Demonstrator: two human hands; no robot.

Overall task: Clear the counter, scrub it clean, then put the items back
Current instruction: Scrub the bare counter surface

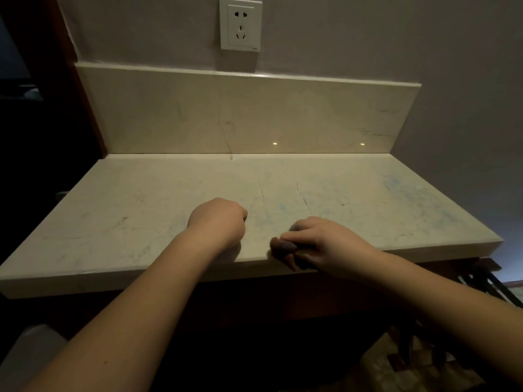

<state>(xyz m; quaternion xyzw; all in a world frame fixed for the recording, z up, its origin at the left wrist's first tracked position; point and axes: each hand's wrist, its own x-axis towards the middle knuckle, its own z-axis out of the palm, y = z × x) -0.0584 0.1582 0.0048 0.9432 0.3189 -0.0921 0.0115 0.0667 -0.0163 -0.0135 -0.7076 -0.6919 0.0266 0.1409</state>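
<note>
A person leans over a pale marble table point(141, 210), both forearms reaching in from the near side. The right hand point(325, 244) grips a small dark scrubber point(283, 245) at the table's front edge, fingers curled round it and pressing it down on the stone. The left hand point(219, 219) rests just beside it, fingers curled under into a loose fist; whether it holds anything cannot be told. Faint blue smears point(407, 190) lie well beyond the right hand, toward the far right of the surface, with lighter traces between the two hands. No items stand on the visible stone, so the clearing looks done and the scrubbing step is in hand. The next move likely calls for carrying the scrubber out past the right hand to the blue patch and working it with firm strokes. A wall socket point(240, 24) sits above the backsplash point(254, 114), far ahead of both hands.
</note>
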